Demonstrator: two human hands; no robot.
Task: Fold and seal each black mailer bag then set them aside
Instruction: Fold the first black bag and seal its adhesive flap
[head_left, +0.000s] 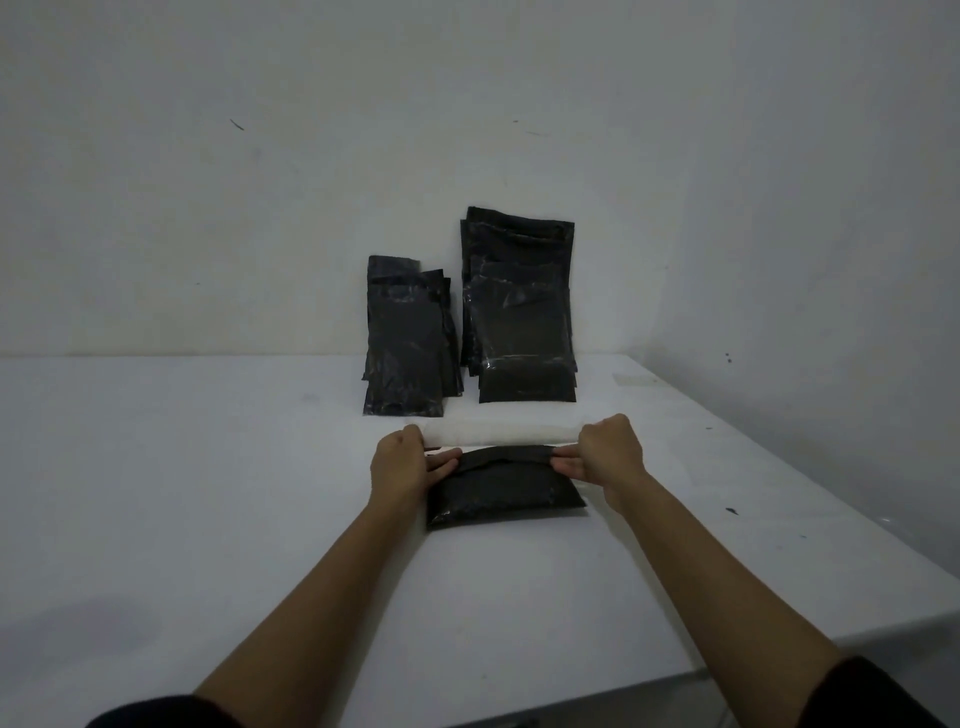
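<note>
Where the two forearms converge just below the centre of the frame, we see a black mailer bag (504, 491) lying flat on the white table (208, 493), its long side running left to right. We note that its upper flap (501, 457) is folded forward over the body of the bag, forming a raised dark band along the top edge. Directly above that band, a pale strip (498, 434) spans the gap between the two hands; we cannot tell whether it is a liner or the underside of the flap.

We find the left hand (408, 465) at the left end of the flap, its fingers curled and pinching the fold, with the fingertips (447, 460) lying on the black film. We find the right hand (605, 452) at the right end, likewise curled, its fingertips (563, 460) gripping the same fold. Both forearms are bare, and dark sleeves (872, 696) show at the bottom corners of the frame.

Toward the upper centre of the frame, we observe two stacks of black mailer bags leaning upright against the white wall (208, 208). The shorter stack (408, 338) stands on the left and the taller stack (522, 306) on the right, close beside each other with a narrow gap between. Both stand well apart from the bag in hand. Small dark specks (732, 510) mark the table at the right of the frame.
</note>
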